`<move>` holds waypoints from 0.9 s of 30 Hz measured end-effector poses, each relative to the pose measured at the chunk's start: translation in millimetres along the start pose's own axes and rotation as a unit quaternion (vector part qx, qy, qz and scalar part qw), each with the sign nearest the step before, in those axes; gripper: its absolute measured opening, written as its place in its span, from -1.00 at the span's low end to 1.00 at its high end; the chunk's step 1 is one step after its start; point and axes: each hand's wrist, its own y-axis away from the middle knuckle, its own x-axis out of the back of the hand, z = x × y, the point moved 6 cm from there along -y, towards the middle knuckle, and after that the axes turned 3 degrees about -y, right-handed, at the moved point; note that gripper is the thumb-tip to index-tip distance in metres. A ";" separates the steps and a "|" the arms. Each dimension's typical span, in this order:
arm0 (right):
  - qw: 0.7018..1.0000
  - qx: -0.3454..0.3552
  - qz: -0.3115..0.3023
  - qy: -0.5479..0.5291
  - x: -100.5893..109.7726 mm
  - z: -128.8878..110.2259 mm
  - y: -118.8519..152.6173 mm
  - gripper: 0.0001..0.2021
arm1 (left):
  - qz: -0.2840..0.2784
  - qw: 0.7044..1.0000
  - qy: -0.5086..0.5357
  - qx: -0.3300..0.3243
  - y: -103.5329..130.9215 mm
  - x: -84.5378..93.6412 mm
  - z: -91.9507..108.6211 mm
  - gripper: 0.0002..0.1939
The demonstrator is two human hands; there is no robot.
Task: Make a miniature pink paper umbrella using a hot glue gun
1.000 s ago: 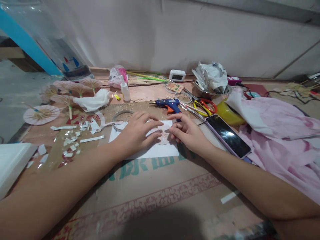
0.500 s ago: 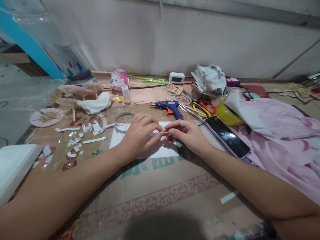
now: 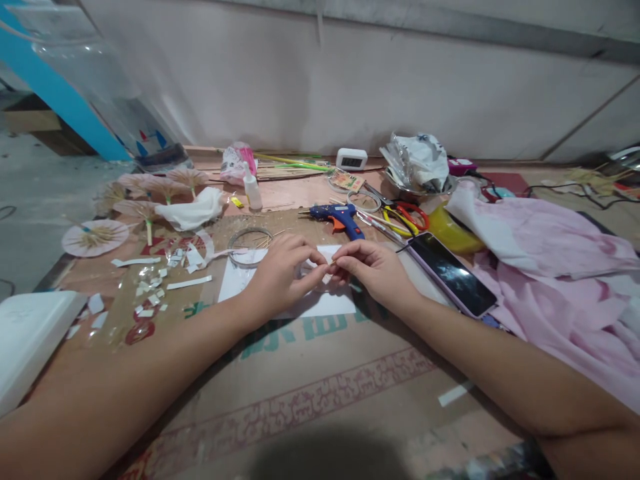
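Over a white sheet of paper [image 3: 235, 283], my left hand [image 3: 290, 267] and my right hand [image 3: 373, 270] meet fingertip to fingertip. Both are closed in a pinch on a thin, light-brown stick [image 3: 332, 262], of which only a short piece shows between the fingers. Something pale sits under the fingertips, too hidden to name. Left of my left hand lies a round metal ring [image 3: 250, 231] with thin sticks across it. A blue hot glue gun [image 3: 337, 217] with an orange trigger lies just beyond my hands.
Small fan-like paper umbrellas [image 3: 95, 235] and cut paper scraps [image 3: 150, 287] are on the left. A phone [image 3: 453, 273], pliers [image 3: 405, 217] and pink cloth [image 3: 550, 233] lie at right. A small glue bottle [image 3: 253, 190] and a white digital clock [image 3: 351, 159] stand at the back.
My fingertips have shifted slightly, and the light-brown stick between them now sits at a steeper tilt. The view has moved a little; the things on the table stay in place.
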 end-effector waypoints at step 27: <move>0.924 0.152 -0.060 0.345 -1.7 -9.7 -1.6 -0.85 | -0.159 0.978 -0.113 -0.078 4.0 -5.0 -14.6 -0.64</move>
